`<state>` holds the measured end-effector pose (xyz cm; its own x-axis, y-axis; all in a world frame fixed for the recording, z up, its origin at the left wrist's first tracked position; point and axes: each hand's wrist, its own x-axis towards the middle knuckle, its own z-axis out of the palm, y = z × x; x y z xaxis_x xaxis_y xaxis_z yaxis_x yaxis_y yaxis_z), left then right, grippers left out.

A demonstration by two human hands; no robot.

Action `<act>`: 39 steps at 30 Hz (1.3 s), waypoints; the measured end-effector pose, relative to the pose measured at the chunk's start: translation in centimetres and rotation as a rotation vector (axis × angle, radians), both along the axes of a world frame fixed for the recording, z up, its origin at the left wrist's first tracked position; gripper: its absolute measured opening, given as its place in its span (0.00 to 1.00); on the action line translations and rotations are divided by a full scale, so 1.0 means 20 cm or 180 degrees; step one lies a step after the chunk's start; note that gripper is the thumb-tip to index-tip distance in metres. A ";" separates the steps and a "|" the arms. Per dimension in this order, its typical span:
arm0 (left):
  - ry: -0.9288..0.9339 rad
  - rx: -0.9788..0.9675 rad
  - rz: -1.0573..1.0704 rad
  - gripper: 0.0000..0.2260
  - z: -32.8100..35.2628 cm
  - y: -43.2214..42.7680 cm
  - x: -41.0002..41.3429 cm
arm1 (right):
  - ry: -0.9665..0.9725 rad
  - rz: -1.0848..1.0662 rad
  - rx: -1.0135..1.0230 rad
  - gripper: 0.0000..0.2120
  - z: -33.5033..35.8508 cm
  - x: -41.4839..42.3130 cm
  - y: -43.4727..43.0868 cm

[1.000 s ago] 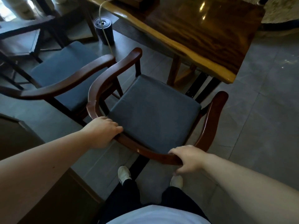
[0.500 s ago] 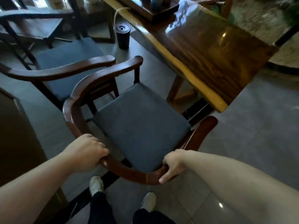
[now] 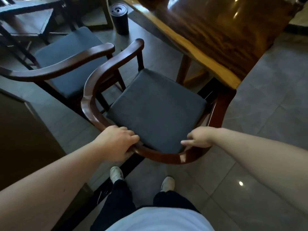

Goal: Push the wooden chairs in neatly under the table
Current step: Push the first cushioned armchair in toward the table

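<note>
A dark wooden armchair (image 3: 90,104) with a grey seat cushion (image 3: 156,110) stands right in front of me, angled toward the corner of the wooden table (image 3: 216,39). Its right arm end reaches just under the table's corner edge. My left hand (image 3: 116,142) is shut on the curved back rail at its left. My right hand (image 3: 198,137) rests on the rail at its right, fingers loosely curled over it. A second armchair (image 3: 55,70) of the same kind, also with a grey cushion, stands to the left, apart from the table.
A black cylindrical bin (image 3: 119,20) stands on the tiled floor beyond the chairs, a cable running past it. A dark cabinet (image 3: 25,130) is close at my left. More dark furniture (image 3: 28,19) fills the far left. Open tiled floor (image 3: 266,97) lies right.
The chair has moved toward the table; its right arm end now sits under the table's corner. My hands have stayed on the back rail, the right one with looser fingers.
</note>
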<state>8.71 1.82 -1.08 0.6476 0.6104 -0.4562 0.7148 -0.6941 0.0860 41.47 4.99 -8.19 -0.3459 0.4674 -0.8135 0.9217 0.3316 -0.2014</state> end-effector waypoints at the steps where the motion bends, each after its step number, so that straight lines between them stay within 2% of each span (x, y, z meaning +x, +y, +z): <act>1: 0.0007 0.0016 -0.0082 0.17 0.00 0.02 -0.02 | 0.0147 -0.0108 0.0074 0.32 0.02 -0.02 0.00; 4: -0.0007 0.0042 -0.0299 0.19 0.01 0.10 -0.09 | 0.0598 -0.0447 0.0396 0.26 0.11 -0.15 -0.03; 8: -0.0133 -0.0043 -0.0569 0.19 0.00 0.21 -0.26 | 0.1195 -0.1109 0.0360 0.30 0.22 -0.41 -0.13; 11: 0.0012 0.0002 -0.0705 0.17 -0.01 0.33 -0.41 | 0.1405 -0.1606 0.0270 0.31 0.22 -0.58 -0.18; 14: 0.0105 -0.0063 -0.0893 0.18 0.00 0.44 -0.48 | 0.1415 -0.2171 0.0069 0.35 0.17 -0.71 -0.19; 16: -0.0001 -0.0096 -0.1041 0.17 -0.01 0.46 -0.47 | 0.1330 -0.2401 -0.0055 0.32 0.13 -0.77 -0.20; 19: -0.0229 -0.0064 -0.1001 0.14 -0.04 0.45 -0.51 | 0.1118 -0.2495 -0.0335 0.28 0.09 -0.81 -0.19; 23: -0.0533 -0.0140 -0.0654 0.13 -0.07 0.45 -0.61 | 0.0665 -0.2497 -0.0733 0.34 0.07 -0.85 -0.12; 27: -0.0165 -0.0133 -0.0787 0.11 -0.07 0.51 -0.61 | 0.0601 -0.2726 -0.1214 0.39 -0.03 -1.00 -0.05; 29: 0.0088 -0.0050 -0.1186 0.09 -0.03 0.54 -0.58 | 0.0694 -0.2934 -0.1077 0.38 -0.06 -1.02 -0.09; 30: 0.0114 -0.0112 -0.1129 0.09 -0.05 0.59 -0.58 | 0.0694 -0.2812 -0.1088 0.38 -0.10 -1.01 -0.02; 33: 0.0338 -0.0176 -0.1519 0.09 -0.02 0.60 -0.58 | 0.0808 -0.2889 -0.0970 0.38 -0.14 -1.01 -0.05; 39: 0.0493 0.0001 -0.1258 0.12 0.03 0.84 -0.62 | 0.1028 -0.3254 -0.0850 0.35 -0.17 -1.10 0.15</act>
